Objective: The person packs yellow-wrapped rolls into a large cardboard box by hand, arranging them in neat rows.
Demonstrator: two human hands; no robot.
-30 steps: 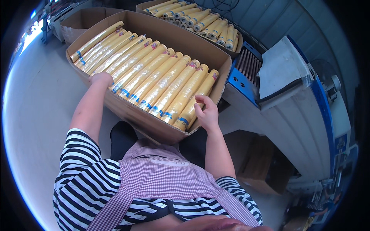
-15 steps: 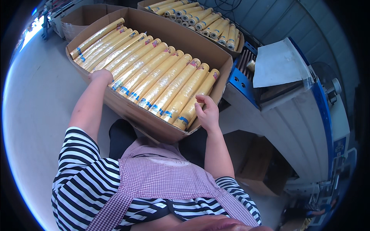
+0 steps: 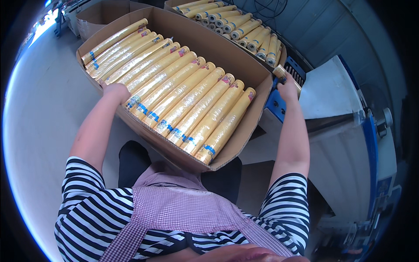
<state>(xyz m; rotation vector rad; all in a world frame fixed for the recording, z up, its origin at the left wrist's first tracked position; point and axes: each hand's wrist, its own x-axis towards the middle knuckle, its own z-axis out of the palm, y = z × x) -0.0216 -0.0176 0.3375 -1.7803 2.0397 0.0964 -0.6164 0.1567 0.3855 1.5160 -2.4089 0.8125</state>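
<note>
A large cardboard box point(image 3: 183, 32) stands in front of me. Across it lies a row of yellow rolls point(image 3: 192, 105) in shiny clear wrap, with blue print near one end. My left hand point(image 3: 115, 92) is closed over the near rim of this box at its left part, its fingers partly hidden. Reaching out to the right, my right hand point(image 3: 288, 90) is closed round a yellow roll point(image 3: 280, 72) at the blue-edged machine. Part of that roll is hidden by the hand.
Behind, another box holds several stacked yellow rolls point(image 3: 240, 30), ends facing me. An open carton point(image 3: 98, 17) stands at the far left. To the right is a machine point(image 3: 345, 148) with a pale sheet point(image 3: 329, 91) over its top. Dark cables point(image 3: 268, 8) hang by the wall.
My right hand has moved from the box's right end out to the right and taken hold of a roll at the machine. The box appears slightly shifted; my left hand stays at its rim.
</note>
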